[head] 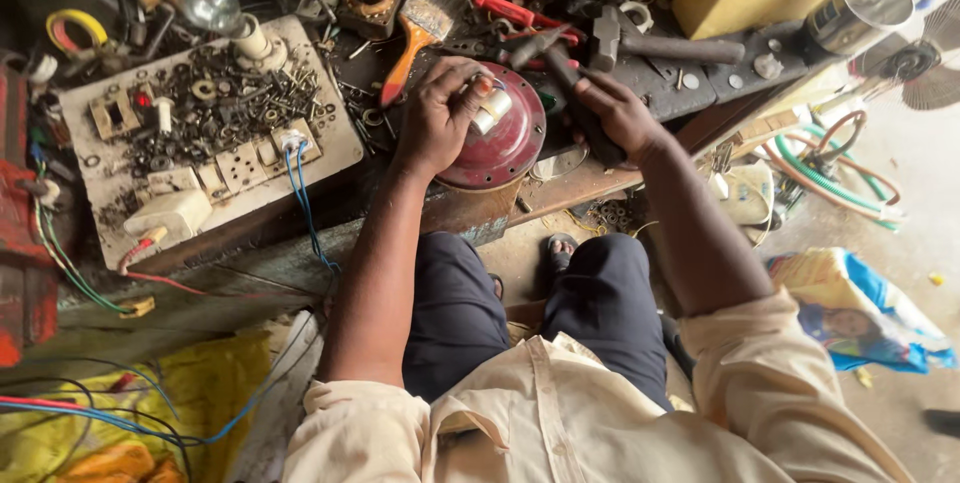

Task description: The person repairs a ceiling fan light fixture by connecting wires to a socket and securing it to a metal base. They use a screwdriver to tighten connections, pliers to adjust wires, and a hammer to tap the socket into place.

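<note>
Fingers of the left hand (pixel 437 121) clamp a white cylinder (pixel 492 109) on the red dome (pixel 497 143); the cylinder lies just past the fingertips, its long axis slanting up toward the right. To strike well, I judge the grip should stay low, clear of the end. Right hand (pixel 618 115) fingers wrap a hammer (pixel 575 93), head (pixel 545 48) pointing at the cylinder from above right.
</note>
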